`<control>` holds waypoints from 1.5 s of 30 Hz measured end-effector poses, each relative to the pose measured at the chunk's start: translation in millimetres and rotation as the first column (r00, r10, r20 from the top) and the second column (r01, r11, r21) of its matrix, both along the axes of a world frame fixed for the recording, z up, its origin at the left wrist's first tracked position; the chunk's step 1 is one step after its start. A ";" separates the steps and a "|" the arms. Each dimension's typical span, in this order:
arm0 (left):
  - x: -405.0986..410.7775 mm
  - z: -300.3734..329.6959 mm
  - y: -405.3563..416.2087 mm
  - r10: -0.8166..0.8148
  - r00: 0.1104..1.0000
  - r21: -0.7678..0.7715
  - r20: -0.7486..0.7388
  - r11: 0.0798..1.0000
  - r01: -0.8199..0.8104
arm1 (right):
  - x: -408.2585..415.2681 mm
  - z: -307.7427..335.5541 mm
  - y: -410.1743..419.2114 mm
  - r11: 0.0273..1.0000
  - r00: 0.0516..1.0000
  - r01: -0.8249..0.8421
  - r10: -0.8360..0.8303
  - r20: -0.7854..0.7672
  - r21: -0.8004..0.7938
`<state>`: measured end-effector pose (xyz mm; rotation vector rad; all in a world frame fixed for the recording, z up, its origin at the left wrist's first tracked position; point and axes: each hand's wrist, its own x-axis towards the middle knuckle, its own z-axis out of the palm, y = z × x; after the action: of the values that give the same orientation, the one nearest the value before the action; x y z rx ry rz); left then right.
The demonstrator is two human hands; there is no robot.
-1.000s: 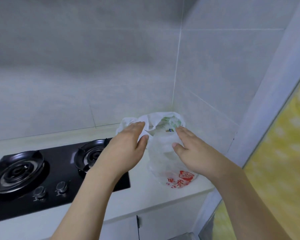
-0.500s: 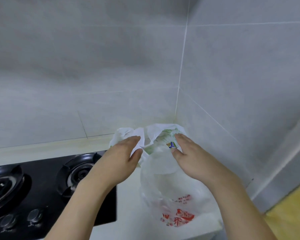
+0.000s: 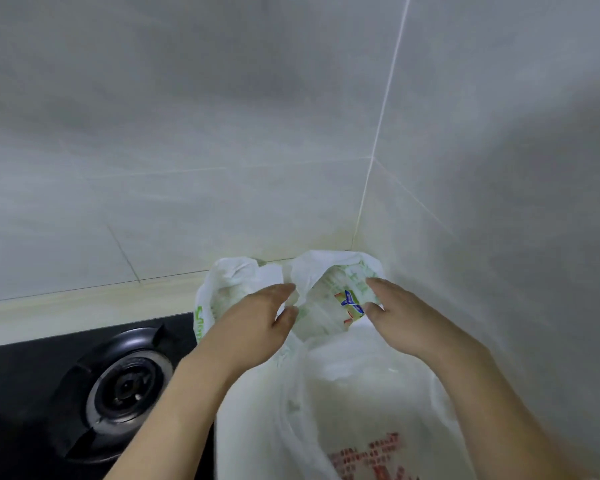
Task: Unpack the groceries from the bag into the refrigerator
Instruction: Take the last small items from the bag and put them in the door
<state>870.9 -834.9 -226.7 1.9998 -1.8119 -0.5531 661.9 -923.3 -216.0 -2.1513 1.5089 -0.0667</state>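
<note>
Plastic bag (image 3: 343,393) mouth pinched by both hands (image 3: 257,323).

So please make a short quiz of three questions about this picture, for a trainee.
1. True or false: the bag stands in the corner of the counter, to the right of the stove.
2. What is the left hand doing?
A. turning a stove knob
B. pinching the edge of the bag's mouth
C. holding a bottle
3. Fill in: the print near the bottom of the bag is ____ in colour.

Key:
1. True.
2. B. The right hand is at the opposite edge; whether it grips is unclear.
3. Red.
</note>
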 end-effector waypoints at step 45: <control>13.7 -176.9 -233.3 -0.099 0.995 0.485 0.019 0.871 0.078 | 71.1 -244.4 -206.2 0.998 0.967 0.023 -0.006 -0.255 0.063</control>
<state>884.7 -1068.2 -403.6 2.2573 -1.9398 -1.0949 733.0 -1129.5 -460.4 -2.1608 1.6432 0.2612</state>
